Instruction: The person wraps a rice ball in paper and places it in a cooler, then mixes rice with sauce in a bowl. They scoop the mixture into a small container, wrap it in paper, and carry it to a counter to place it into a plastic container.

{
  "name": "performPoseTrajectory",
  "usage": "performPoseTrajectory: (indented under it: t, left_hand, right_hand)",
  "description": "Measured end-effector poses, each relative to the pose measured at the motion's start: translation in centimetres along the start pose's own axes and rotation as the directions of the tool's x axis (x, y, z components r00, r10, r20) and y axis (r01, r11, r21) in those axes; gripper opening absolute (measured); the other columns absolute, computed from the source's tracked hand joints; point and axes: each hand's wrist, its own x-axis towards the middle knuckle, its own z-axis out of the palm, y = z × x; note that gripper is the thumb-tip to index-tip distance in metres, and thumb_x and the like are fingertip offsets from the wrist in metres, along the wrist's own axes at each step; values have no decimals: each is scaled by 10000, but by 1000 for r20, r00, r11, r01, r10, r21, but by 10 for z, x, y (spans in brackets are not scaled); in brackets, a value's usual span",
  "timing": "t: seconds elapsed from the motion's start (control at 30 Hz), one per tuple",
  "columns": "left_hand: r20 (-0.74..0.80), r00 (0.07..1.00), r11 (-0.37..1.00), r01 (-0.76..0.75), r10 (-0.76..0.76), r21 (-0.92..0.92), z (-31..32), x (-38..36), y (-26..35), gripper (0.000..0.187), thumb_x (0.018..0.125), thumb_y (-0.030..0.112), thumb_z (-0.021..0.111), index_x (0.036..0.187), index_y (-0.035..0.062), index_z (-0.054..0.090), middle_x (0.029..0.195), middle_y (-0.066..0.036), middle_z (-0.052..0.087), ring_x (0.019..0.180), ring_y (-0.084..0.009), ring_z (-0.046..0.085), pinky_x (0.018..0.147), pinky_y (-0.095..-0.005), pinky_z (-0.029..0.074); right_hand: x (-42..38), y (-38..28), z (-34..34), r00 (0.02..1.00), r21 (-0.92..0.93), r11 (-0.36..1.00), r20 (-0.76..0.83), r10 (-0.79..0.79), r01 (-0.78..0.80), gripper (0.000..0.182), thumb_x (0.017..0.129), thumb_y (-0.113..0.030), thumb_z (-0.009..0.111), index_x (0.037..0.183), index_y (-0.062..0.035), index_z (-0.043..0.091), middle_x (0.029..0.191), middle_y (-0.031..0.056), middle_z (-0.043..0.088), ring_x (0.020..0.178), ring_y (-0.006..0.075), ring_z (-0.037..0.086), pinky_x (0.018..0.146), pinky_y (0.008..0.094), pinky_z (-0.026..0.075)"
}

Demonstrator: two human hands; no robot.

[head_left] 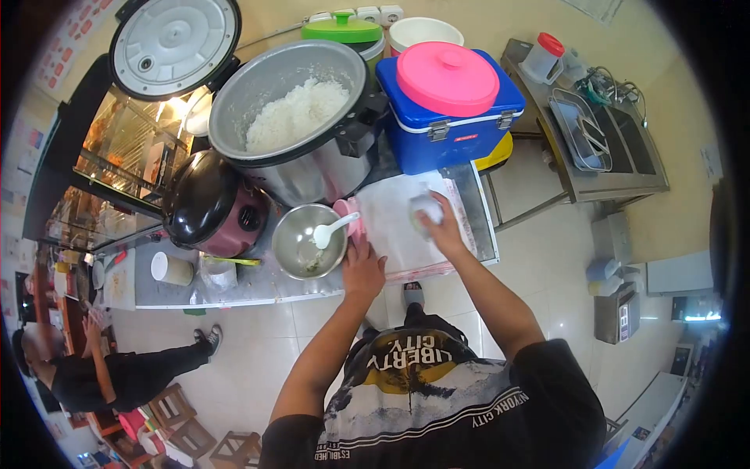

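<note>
My right hand (444,228) is closed round a small, whitish, see-through container (424,209), blurred, whose exact kind I cannot make out. It is over a stack of white wrapping paper (391,211) on the counter. My left hand (363,270) rests with its fingers stretched out at the left edge of the paper, beside a pink item (350,219) partly covered by a spoon. A steel bowl (289,254) stands left of that hand, with a white rice spoon (332,231) in it and some food bits at the bottom.
A big open rice cooker (269,184) full of white rice stands behind the bowl. Beside it are a smaller dark cooker (205,199) and a blue cool box (437,141) with a pink lid (449,78). Another person (101,375) is at the far left.
</note>
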Motion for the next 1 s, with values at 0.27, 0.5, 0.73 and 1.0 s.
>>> performPoseTrajectory:
  t: [0.27,0.5,0.73,1.0]
  left_hand:
    - [-70,970,971,-228,233,70,-21,-18,28,494,922,381,633,1350,134,616,1498,-130,438,1348,-382,412,1078,-541,359]
    - [-133,976,959,-199,175,-200,-2,-22,29,319,864,273,717,1157,152,747,1344,-106,599,1236,-329,527,1040,-467,393]
    - [-136,983,958,-151,120,-244,-5,-18,33,258,853,227,722,1095,154,773,1292,-106,630,1214,-328,535,1044,-468,387]
    - [-164,985,954,-94,48,-286,-3,-13,36,146,889,210,668,975,152,771,1211,-64,660,1195,-303,550,1032,-447,391]
  right_hand:
    - [32,-16,28,916,-872,445,331,227,205,894,693,-318,835,1468,-173,414,1362,200,481,1196,448,526,983,520,490]
    - [32,5,-5,878,-651,652,477,-46,388,833,686,-327,848,1408,-140,474,1359,189,505,1253,408,519,1006,469,493]
    - [24,33,-36,929,-262,912,280,-242,316,832,722,-252,883,1376,-1,434,1356,189,497,1273,317,505,1066,395,427]
    - [70,41,-54,991,128,986,-89,-99,110,816,746,-219,872,1355,6,379,1277,176,473,1238,292,484,1047,393,416]
